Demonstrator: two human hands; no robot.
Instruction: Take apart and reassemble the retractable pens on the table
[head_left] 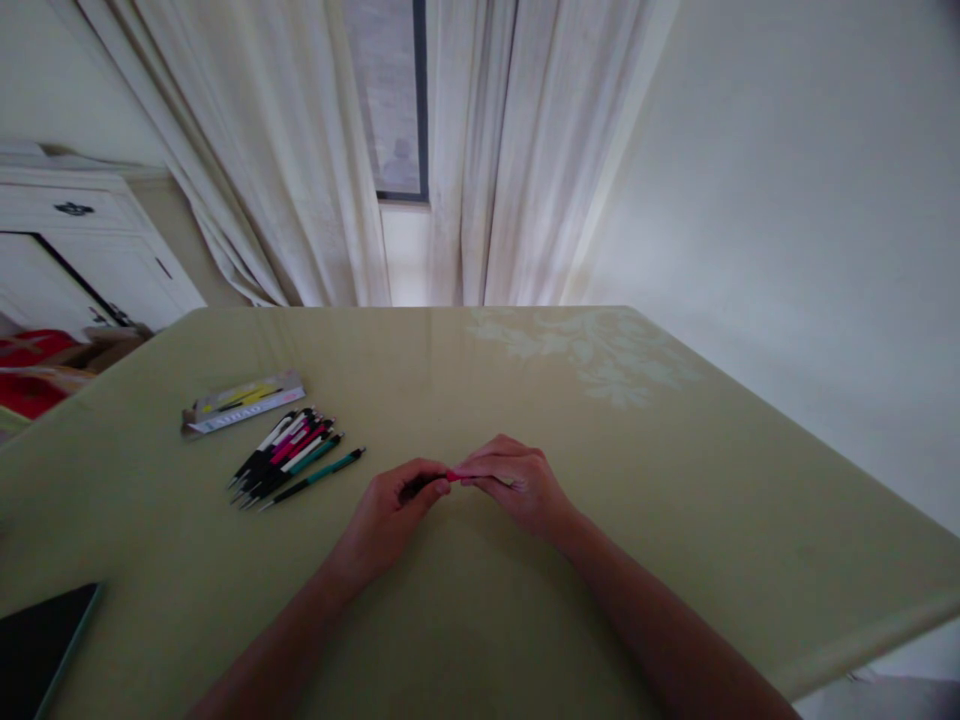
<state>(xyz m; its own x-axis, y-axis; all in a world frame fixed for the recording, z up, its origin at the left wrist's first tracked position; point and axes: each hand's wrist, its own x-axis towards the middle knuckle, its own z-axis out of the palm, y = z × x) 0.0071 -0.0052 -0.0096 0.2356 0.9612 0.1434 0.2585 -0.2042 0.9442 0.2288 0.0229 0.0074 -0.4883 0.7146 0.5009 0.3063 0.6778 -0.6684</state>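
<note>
Just above the table, near the middle of the head view, both hands meet on a pink pen (454,476) with a dark grip. My left hand (396,502) is closed around its dark end, thumb and fingers pinching it. My right hand (521,482) pinches the pink end, with its fingers covering most of that part. To the left of my hands lies a pile of pens (289,452) in white, pink, teal and black, tips toward the lower left. One teal pen (315,480) rests slightly apart on the pile's near side.
Behind the pile lies a pen box (246,402) with a clear window and yellow inside. A dark flat device (45,645) sits at the lower left corner. The pale green table (712,510) reaches toward curtains (300,150) and a wall at right.
</note>
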